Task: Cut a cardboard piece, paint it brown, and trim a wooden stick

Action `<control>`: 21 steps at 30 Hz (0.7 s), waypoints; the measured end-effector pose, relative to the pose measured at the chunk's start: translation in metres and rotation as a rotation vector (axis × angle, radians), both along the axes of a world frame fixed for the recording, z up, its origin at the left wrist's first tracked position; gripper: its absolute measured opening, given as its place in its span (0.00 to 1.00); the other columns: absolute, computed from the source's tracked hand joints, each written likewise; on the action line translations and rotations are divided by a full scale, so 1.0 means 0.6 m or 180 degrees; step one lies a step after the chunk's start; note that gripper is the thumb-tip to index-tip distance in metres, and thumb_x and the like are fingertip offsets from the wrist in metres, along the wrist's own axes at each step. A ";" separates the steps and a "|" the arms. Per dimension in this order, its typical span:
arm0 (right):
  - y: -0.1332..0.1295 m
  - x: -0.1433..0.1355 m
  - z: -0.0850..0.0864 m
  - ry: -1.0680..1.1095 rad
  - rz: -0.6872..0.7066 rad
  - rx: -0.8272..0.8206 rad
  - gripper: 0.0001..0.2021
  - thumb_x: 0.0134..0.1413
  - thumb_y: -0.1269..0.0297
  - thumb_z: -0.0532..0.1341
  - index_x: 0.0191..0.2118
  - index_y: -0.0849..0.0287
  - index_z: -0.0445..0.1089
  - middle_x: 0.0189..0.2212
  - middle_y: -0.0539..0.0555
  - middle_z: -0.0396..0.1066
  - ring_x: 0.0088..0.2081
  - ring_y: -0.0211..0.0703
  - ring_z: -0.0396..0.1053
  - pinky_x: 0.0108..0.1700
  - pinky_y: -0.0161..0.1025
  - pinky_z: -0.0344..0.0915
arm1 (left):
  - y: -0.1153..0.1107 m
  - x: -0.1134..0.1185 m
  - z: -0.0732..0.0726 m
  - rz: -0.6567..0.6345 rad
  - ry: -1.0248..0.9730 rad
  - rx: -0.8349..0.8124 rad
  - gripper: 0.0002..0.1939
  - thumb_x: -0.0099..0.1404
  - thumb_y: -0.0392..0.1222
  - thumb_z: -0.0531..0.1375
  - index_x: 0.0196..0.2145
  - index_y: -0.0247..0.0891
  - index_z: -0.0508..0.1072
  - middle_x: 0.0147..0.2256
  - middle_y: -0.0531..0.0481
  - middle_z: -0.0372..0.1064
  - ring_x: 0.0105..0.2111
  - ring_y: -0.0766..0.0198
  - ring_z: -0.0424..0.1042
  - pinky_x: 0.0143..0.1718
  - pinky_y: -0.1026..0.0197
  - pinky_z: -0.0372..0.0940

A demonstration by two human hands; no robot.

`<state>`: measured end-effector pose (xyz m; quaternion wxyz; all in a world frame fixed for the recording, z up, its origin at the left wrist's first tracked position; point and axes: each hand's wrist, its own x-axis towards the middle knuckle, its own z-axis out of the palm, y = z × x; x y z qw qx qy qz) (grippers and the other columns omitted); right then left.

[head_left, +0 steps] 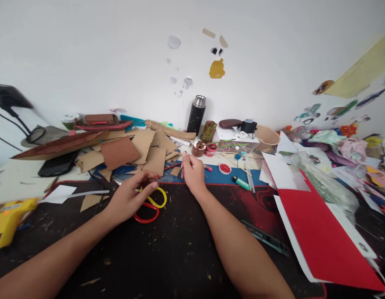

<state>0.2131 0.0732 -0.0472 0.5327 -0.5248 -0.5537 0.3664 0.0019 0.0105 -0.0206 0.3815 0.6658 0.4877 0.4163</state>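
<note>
Nearest to us, the dark mat [167,257] spreads across the desk, sprinkled with scraps, a yellow glue gun [11,220] out at the left edge and a red sheet [323,236] over on the right. And here are the scissors [165,199], on the mat right under the left hand [130,195], yellow and red loops poking out, a bit of blade peeking past the wrist side! That hand is loosely curled, thumb apart from the fingers, nothing visible between them; whether it touches the scissors, I can't tell.

Now these should handle light and stiff, the plastic loops smooth but easy to hook. Take them by the loops, thumb through one and fingers through the other, well clear of the blades.

A little farther out, the right hand [194,171] is folded tight, a tiny dark spot at its fingertips; is it gripping something? Can't tell from here. Just beyond it sit a brown paint jar [197,150] and a red pot [210,150], with a green lighter [241,183] off to the right and cardboard pieces [119,153] heaped left. Farthest back, a black flask [196,114] stands before the white wall [117,54].
</note>
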 end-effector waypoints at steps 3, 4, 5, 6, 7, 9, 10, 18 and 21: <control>0.006 0.000 -0.006 -0.0190 0.0026 0.0101 0.28 0.70 0.39 0.54 0.23 0.52 0.63 0.14 0.45 0.61 0.20 0.41 0.65 0.28 0.36 0.61 | 0.001 -0.006 -0.006 -0.0073 0.0658 0.0213 0.20 0.68 0.63 0.60 0.41 0.44 0.79 0.39 0.45 0.81 0.38 0.50 0.77 0.42 0.55 0.68; 0.007 0.000 -0.007 -0.0221 0.0032 0.0114 0.28 0.70 0.39 0.53 0.23 0.52 0.63 0.14 0.46 0.61 0.21 0.41 0.66 0.28 0.36 0.61 | 0.003 -0.007 -0.006 -0.0082 0.0814 0.0321 0.20 0.69 0.62 0.59 0.41 0.44 0.79 0.39 0.44 0.81 0.39 0.50 0.77 0.43 0.55 0.67; 0.008 0.001 -0.007 -0.0244 0.0039 0.0112 0.28 0.70 0.39 0.53 0.24 0.52 0.64 0.15 0.46 0.61 0.22 0.42 0.67 0.29 0.36 0.61 | 0.006 -0.007 -0.005 -0.0122 0.0984 0.0448 0.20 0.70 0.61 0.58 0.42 0.44 0.78 0.39 0.44 0.81 0.40 0.49 0.77 0.44 0.54 0.67; 0.008 0.001 -0.007 -0.0256 0.0054 0.0096 0.28 0.70 0.39 0.53 0.24 0.52 0.64 0.15 0.45 0.62 0.22 0.42 0.67 0.29 0.36 0.61 | 0.008 -0.004 -0.004 -0.0212 0.1187 0.0592 0.20 0.71 0.60 0.57 0.42 0.43 0.78 0.40 0.43 0.80 0.41 0.48 0.77 0.46 0.53 0.66; 0.007 0.002 -0.006 -0.0257 0.0083 0.0073 0.28 0.71 0.39 0.53 0.24 0.52 0.65 0.15 0.45 0.61 0.22 0.41 0.66 0.30 0.36 0.62 | 0.011 0.001 -0.002 -0.0338 0.1430 0.0741 0.19 0.72 0.59 0.56 0.43 0.42 0.78 0.42 0.41 0.80 0.44 0.46 0.76 0.48 0.51 0.66; 0.003 0.002 -0.003 -0.0263 0.0177 0.0029 0.27 0.72 0.40 0.52 0.26 0.53 0.66 0.15 0.44 0.62 0.20 0.41 0.66 0.31 0.36 0.63 | 0.016 0.017 -0.002 -0.0615 0.1991 0.0990 0.20 0.74 0.57 0.56 0.45 0.40 0.78 0.46 0.37 0.78 0.48 0.41 0.74 0.52 0.46 0.64; 0.001 0.001 -0.001 -0.0307 0.0226 0.0016 0.27 0.72 0.41 0.52 0.27 0.53 0.68 0.15 0.44 0.63 0.20 0.40 0.67 0.32 0.36 0.63 | 0.020 0.026 -0.003 -0.0726 0.2279 0.1069 0.20 0.73 0.57 0.56 0.46 0.39 0.78 0.48 0.34 0.77 0.49 0.39 0.73 0.53 0.43 0.63; -0.037 0.005 0.048 -0.2709 0.0559 0.0276 0.20 0.76 0.50 0.55 0.38 0.56 0.78 0.33 0.54 0.80 0.37 0.46 0.75 0.41 0.39 0.61 | 0.061 0.054 -0.043 -0.0884 0.2828 0.0927 0.19 0.67 0.57 0.62 0.45 0.38 0.75 0.44 0.32 0.77 0.48 0.35 0.74 0.52 0.41 0.63; -0.052 0.026 0.061 -0.3201 0.0629 0.0183 0.18 0.76 0.51 0.56 0.42 0.55 0.79 0.38 0.55 0.81 0.39 0.46 0.76 0.40 0.39 0.61 | 0.070 0.052 -0.050 -0.0838 0.2669 0.0931 0.18 0.66 0.58 0.62 0.40 0.40 0.74 0.40 0.33 0.77 0.46 0.35 0.74 0.49 0.43 0.64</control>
